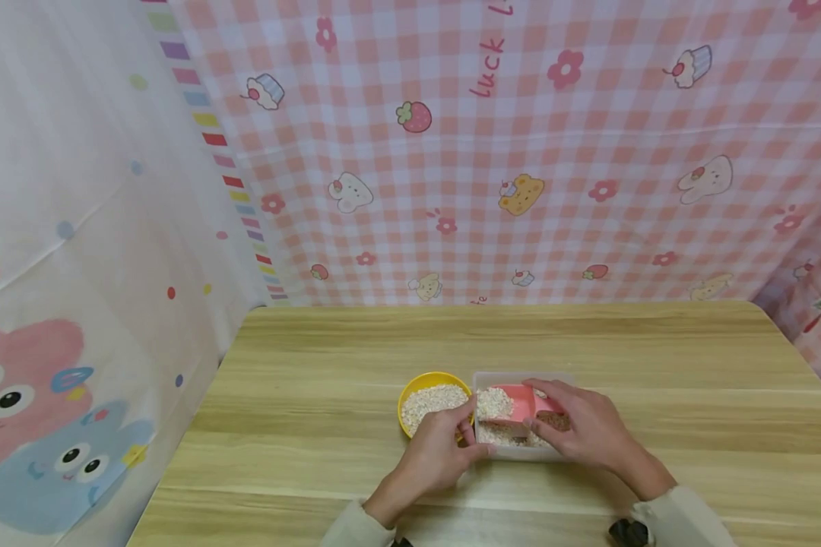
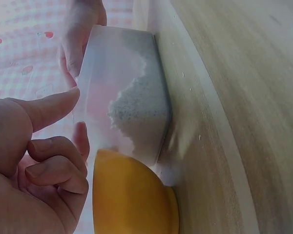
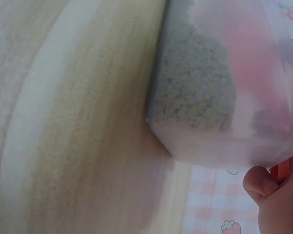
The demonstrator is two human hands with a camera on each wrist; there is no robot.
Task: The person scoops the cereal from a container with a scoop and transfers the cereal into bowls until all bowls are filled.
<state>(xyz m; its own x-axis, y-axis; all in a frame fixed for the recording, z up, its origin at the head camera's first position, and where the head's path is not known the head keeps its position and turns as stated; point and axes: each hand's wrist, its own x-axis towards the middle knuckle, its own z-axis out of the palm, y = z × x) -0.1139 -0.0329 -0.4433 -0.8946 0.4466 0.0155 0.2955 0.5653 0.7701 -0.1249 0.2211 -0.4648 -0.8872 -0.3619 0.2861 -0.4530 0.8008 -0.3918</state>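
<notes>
A translucent plastic container (image 1: 520, 453) of oats (image 2: 141, 105) stands on the table. In it is a pink scoop (image 1: 522, 403) heaped with oats at its left end; my right hand (image 1: 591, 425) grips its right end, thumb in front and fingers behind. Brown grains (image 1: 553, 420) show beneath that hand. My left hand (image 1: 438, 448) holds the container's left end between thumb and index finger, its other fingers curled in the left wrist view. Just left of the container, a yellow bowl (image 1: 402, 406) holds more oats. The right wrist view shows oats (image 3: 195, 83) through the container wall.
The wooden table (image 1: 315, 365) reaches back to a pink checked cloth (image 1: 410, 167) hanging behind it. A white patterned cloth (image 1: 109, 197) hangs along the left side. A few loose flakes lie on the wood near the container in the left wrist view.
</notes>
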